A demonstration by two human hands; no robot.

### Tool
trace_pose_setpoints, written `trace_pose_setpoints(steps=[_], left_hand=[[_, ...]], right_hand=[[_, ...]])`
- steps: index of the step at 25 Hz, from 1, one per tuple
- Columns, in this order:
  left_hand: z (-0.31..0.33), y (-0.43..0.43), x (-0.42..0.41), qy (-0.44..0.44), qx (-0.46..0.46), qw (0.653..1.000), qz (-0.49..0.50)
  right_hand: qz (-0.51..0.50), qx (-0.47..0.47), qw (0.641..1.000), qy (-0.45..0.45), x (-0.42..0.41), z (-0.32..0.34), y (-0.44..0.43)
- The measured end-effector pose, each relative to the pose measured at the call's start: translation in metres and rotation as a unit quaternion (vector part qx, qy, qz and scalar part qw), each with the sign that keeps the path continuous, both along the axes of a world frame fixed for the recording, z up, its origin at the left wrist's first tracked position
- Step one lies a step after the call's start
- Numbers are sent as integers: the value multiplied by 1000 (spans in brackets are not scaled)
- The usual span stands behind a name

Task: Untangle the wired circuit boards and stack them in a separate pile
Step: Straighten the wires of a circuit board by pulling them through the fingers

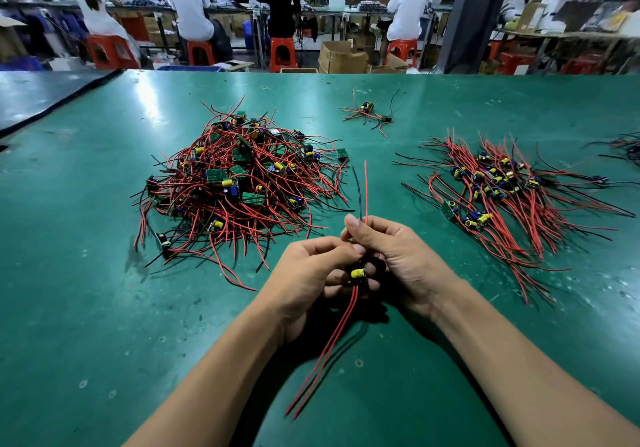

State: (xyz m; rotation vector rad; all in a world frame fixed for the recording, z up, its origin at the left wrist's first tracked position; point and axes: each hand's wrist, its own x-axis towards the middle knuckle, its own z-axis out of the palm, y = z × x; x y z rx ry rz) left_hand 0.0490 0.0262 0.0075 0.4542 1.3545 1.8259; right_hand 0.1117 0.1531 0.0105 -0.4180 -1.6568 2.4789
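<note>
Held board: one wired circuit board (358, 273) with a yellow capacitor, off the table, near the tangled heap (239, 183) on its near-right side.
Left hand (308, 273): fingers curled round the board from the heap's side.
Right hand (391, 256): thumb and fingers pinch the board's wires just above it, on the side away from the heap.
Leads: a red and a black wire (363, 190) stand up from the right-hand pinch; two red wires (329, 349) hang toward the table.
Sorted pile (502, 187): boards laid with wires fanned out, well right of the heap.
Small cluster (369, 112): a few boards beyond the heap, to its right.
Surface: green table mat (86, 290), scuffed and glossy.
Room: far behind the heap, seated workers (190, 3) on red stools (282, 53) at benches; cardboard boxes (341, 57) on the floor.
</note>
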Motion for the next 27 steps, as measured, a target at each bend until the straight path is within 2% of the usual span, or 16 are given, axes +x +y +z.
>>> trace_pose_setpoints(steps=[5, 10, 14, 19, 24, 27], left_hand=[[0, 0, -3, 30, -8, 997, 64], [0, 1, 0, 41, -8, 995, 88], [0, 1, -1, 70, -26, 992, 104], [-1, 1, 0, 106, -47, 989, 89], [-2, -1, 1, 105, -44, 991, 70], [-1, -1, 1, 102, -41, 992, 64]], right_hand=[[39, 3, 999, 1, 1, 0, 6], [-15, 16, 1000, 11, -7, -8, 9], [-105, -3, 993, 49, -12, -9, 15], [-227, 67, 971, 31, -16, -12, 28], [-331, 64, 940, 49, -15, -16, 40], [-372, 131, 918, 52, -13, -17, 48]])
